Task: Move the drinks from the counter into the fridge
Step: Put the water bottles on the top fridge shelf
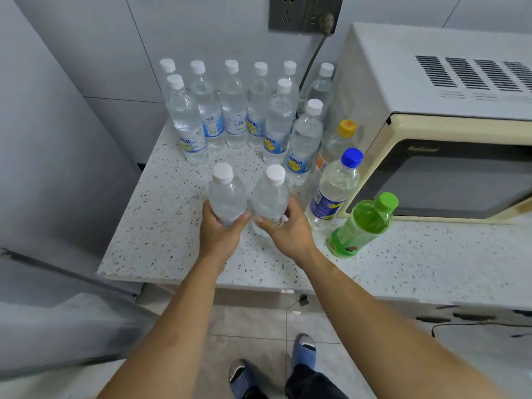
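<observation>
My left hand (220, 231) grips a clear white-capped water bottle (226, 194) around its lower body. Right beside it, my right hand (288, 228) holds a second clear white-capped bottle (270, 194). Both bottles stand upright, close together, over the speckled counter (161, 226). Behind them several more clear bottles (233, 110) with blue labels stand in rows against the wall. To the right stand a yellow-capped bottle (342, 139), a blue-capped bottle (336, 185) and a green bottle (364, 223). The grey fridge (51, 168) stands to the left of the counter.
A cream microwave (449, 133) occupies the counter's right side, touching the bottle row. A power cable (313, 59) runs from a wall socket (305, 12) down behind the bottles. The counter's front edge is near my forearms; tiled floor and my feet show below.
</observation>
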A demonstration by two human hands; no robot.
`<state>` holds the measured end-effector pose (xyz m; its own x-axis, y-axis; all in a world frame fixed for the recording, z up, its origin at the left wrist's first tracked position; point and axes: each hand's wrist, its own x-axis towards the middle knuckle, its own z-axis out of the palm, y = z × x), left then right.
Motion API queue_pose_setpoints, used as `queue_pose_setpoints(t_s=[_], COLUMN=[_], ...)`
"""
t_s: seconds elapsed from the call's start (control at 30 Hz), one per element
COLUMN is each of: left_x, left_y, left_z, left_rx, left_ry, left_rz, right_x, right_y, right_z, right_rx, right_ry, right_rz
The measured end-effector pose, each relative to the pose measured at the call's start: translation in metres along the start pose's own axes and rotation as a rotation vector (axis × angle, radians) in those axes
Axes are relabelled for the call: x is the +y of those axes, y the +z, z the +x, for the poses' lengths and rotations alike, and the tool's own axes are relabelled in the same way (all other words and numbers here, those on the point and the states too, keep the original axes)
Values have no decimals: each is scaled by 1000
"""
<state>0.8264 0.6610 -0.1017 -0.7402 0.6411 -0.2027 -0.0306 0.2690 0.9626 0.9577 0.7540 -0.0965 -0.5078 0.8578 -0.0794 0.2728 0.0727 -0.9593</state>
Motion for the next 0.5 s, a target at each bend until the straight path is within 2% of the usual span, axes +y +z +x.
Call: queue_pose_setpoints(t_s=[0.2, 0.3, 0.4, 0.5], left_x=[-8, -12, -16, -18], left_y=[-11, -18, -24, -22], left_z=[-37, -61, -85, -113], left_rx=[-53, -3, 25, -26], left_ry=[13, -7, -43, -79], left_rz=[35, 4, -167, -463], right_x=[9, 14, 17, 15], right_y=[-9, -21, -37, -51], right_z=[-33, -48, -61, -72], right_rx=[-22, -75, -153, -264], right_ry=[-19, 12, 80, 206], right_rz=[168, 243, 335, 590])
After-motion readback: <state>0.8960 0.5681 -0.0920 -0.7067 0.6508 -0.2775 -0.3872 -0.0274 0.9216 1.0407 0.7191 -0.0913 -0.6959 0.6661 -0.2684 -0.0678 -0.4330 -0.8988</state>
